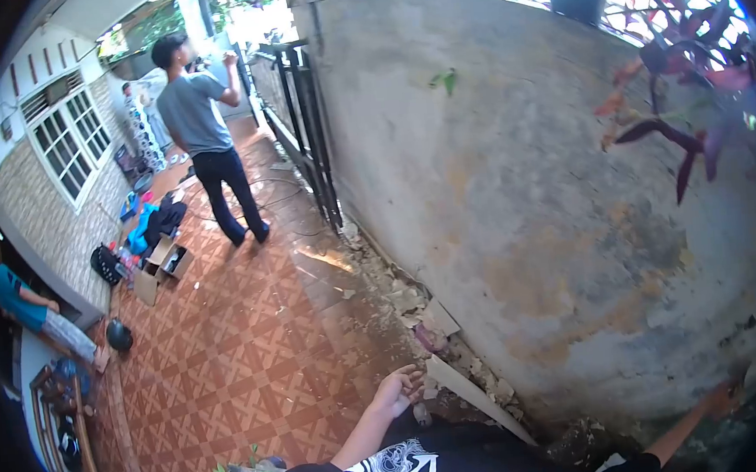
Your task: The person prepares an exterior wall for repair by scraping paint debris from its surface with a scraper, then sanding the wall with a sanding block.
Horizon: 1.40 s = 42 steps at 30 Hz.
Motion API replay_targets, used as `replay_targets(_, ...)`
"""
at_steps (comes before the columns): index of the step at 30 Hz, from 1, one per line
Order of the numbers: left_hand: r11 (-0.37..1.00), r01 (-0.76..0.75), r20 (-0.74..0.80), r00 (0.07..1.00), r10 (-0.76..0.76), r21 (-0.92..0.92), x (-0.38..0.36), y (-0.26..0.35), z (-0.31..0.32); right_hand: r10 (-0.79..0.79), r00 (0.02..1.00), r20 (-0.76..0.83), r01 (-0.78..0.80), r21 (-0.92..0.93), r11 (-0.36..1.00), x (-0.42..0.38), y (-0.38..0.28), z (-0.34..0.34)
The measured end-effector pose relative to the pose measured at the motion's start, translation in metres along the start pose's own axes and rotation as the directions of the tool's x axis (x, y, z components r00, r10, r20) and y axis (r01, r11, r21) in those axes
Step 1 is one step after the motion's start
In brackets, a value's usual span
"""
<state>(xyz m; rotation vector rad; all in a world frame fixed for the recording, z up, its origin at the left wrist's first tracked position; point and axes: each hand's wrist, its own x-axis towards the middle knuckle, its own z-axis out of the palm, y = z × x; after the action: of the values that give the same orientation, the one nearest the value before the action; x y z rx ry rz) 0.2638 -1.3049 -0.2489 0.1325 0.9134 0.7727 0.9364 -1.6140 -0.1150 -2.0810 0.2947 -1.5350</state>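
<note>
I am hanging my left hand (398,391) loose, fingers half-curled and holding nothing, just above the broken slab (476,391) lying among rubble (404,300) at the wall's (525,208) foot. I am pressing my right hand (720,401) against the wall; whether its fingers are spread I cannot tell. The slab's sharp edges could cut me.

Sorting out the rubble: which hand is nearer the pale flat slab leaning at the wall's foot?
Left. The left hand is just beside the pale flat slab; the right hand is far off, against the wall.
</note>
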Motion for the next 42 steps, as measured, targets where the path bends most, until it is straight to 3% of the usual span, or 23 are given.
replay_targets(1,1.0,-0.018,0.005,1.0,0.018,0.008,-0.003,0.008,-0.007,0.091,0.993,0.074,-0.083,-0.107,0.991,0.004,-0.007,-0.003)
replay_targets(2,1.0,-0.03,-0.002,1.0,0.03,0.006,-0.002,0.019,-0.008,0.094,0.992,0.085,-0.085,-0.099,0.991,0.003,-0.024,-0.011)
replay_targets(9,0.973,-0.223,-0.174,0.957,0.231,0.067,-0.019,0.083,-0.039,0.24,0.958,0.154,-0.254,0.077,0.964,0.008,-0.058,-0.051)
replay_targets(15,0.971,-0.226,-0.22,0.946,0.239,0.081,-0.026,0.089,-0.037,0.481,0.804,0.35,-0.565,0.196,0.802,0.014,-0.116,-0.114)
replay_targets(18,0.981,-0.183,-0.213,0.958,0.194,0.071,-0.026,0.074,-0.029,0.408,0.868,0.285,-0.483,0.289,0.827,0.018,-0.076,-0.085)
replay_targets(19,0.986,-0.157,-0.209,0.964,0.166,0.056,-0.025,0.069,-0.029,0.331,0.921,0.204,-0.385,0.359,0.85,0.02,-0.046,-0.062)
replay_targets(20,0.986,-0.155,-0.206,0.965,0.164,0.057,-0.025,0.065,-0.029,0.332,0.922,0.201,-0.384,0.358,0.851,0.027,-0.004,-0.03)
replay_targets(21,0.989,-0.14,-0.208,0.967,0.146,0.047,-0.025,0.059,-0.029,0.333,0.881,0.335,-0.468,0.718,0.515,0.04,0.043,0.004)
replay_targets(22,0.992,-0.125,-0.209,0.969,0.13,0.034,-0.025,0.055,-0.029,0.263,0.851,0.455,-0.481,0.876,0.041,0.048,0.064,0.021)
replay_targets(23,0.992,-0.125,-0.209,0.97,0.128,0.032,-0.026,0.052,-0.028,0.261,0.852,0.454,-0.48,0.877,0.04,0.048,0.061,0.017)
replay_targets(24,0.992,-0.124,-0.213,0.969,0.127,0.028,-0.028,0.05,-0.028,0.112,0.956,0.27,-0.29,0.826,0.483,0.047,0.061,0.012)
replay_targets(25,0.992,-0.124,-0.217,0.968,0.126,0.024,-0.03,0.047,-0.028,-0.116,0.982,0.148,0.003,0.604,0.797,0.047,0.053,0.003)
replay_targets(26,0.992,-0.125,-0.218,0.968,0.127,0.022,-0.03,0.046,-0.03,-0.117,0.982,0.149,0.003,0.605,0.796,0.052,0.071,0.018)
replay_targets(28,0.993,-0.118,-0.201,0.972,0.119,0.018,-0.031,0.046,-0.034,-0.291,0.925,0.244,0.066,0.651,0.756,0.066,0.105,0.041)
replay_targets(34,0.991,-0.13,-0.205,0.97,0.131,0.021,-0.036,0.047,-0.038,-0.176,0.943,0.281,0.012,0.502,0.865,0.037,0.063,0.0)
replay_targets(42,0.989,-0.149,-0.207,0.967,0.147,0.005,-0.04,0.054,-0.048,-0.123,0.946,0.301,-0.01,0.405,0.914,0.023,0.037,-0.036)
